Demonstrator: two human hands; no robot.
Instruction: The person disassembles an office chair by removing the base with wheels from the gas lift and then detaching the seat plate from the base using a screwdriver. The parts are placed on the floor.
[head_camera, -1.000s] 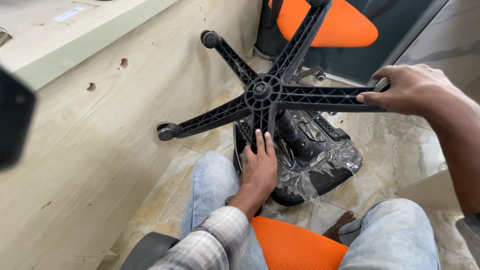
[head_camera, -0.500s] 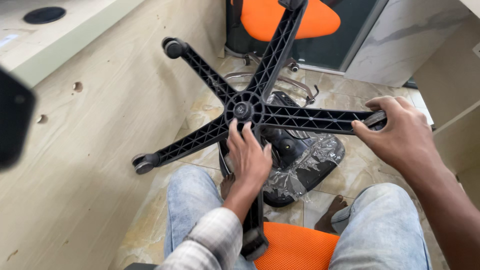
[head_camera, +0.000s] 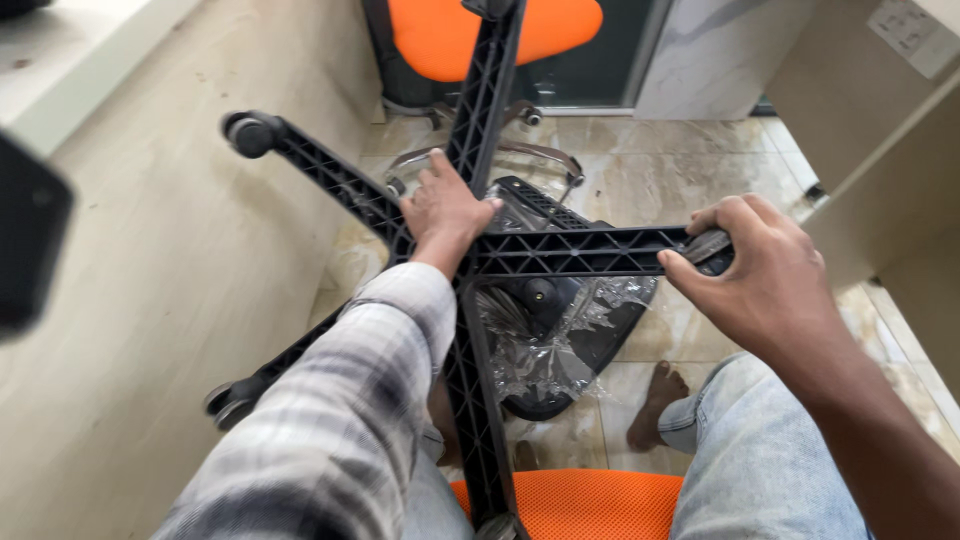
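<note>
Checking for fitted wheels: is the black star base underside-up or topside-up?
Underside-up: the chair base shows its ribbed hollow side to the camera; the arm-end socket looks bare.

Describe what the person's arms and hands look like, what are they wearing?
The left hand is bare, its arm covered by a long grey-and-white plaid sleeve down to the wrist. The right hand and forearm are bare, no sleeve visible. No gloves, watch or rings show.

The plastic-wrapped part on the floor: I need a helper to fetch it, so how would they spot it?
Start at the black five-armed chair base held over the tiled floor. Directly beneath its hub lies a black part in clear crinkled plastic wrap. Nothing else there is wrapped; the orange seats are bare.
</note>
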